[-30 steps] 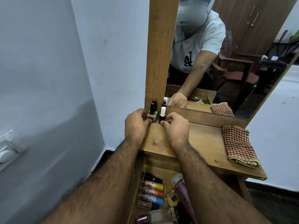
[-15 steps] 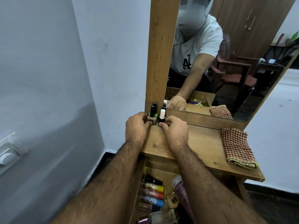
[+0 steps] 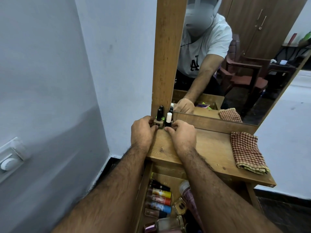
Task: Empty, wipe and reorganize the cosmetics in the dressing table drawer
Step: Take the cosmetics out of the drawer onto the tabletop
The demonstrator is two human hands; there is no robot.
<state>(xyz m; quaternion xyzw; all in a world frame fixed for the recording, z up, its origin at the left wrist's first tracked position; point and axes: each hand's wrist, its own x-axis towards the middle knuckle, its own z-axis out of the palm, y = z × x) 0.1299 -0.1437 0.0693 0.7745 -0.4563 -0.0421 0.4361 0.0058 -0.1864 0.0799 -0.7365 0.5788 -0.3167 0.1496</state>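
Small nail-polish bottles stand upright in a tight cluster at the back left corner of the wooden worktop, against the mirror frame: a beige one with a tall black cap, a green one behind it, and a dark one with a white cap. The open drawer below holds lipstick tubes lying side by side, a square perfume bottle and a clear glass bottle. A folded checked cloth lies at the right.

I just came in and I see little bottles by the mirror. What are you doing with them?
A person is lining up small nail polish bottles at the back left corner of the dressing table, beside the mirror frame. The left hand holds the beige bottle and the right hand pinches the white-capped one. The drawer below is open with many cosmetics inside. A folded checked cloth lies on the tabletop.
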